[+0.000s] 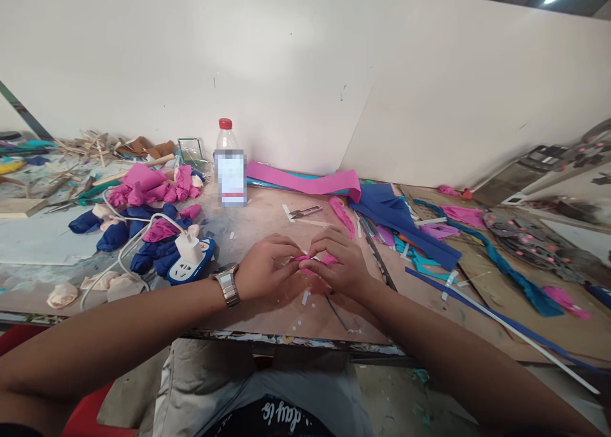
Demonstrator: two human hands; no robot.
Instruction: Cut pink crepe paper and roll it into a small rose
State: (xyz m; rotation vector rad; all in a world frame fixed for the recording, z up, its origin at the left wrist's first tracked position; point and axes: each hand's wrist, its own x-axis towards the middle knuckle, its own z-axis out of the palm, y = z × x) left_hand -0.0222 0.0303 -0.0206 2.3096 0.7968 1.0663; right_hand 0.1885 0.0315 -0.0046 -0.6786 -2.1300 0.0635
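My left hand (265, 268) and my right hand (337, 265) meet over the middle of the worktable (267, 310), fingers curled together around a small pink fabric piece (310, 259). Both hands pinch it between their fingertips, so most of the piece is hidden. A metal watch (226, 283) sits on my left wrist. Small scissors (305, 212) lie just beyond my hands. A long pink fabric strip (305, 181) lies along the back wall.
A blue power strip with a white plug (191, 259) sits left of my hands, beside a heap of pink and blue fabric flowers (143, 214). A red-capped bottle (229, 170) stands behind. Blue, teal and purple fabric scraps (405, 224) spread to the right.
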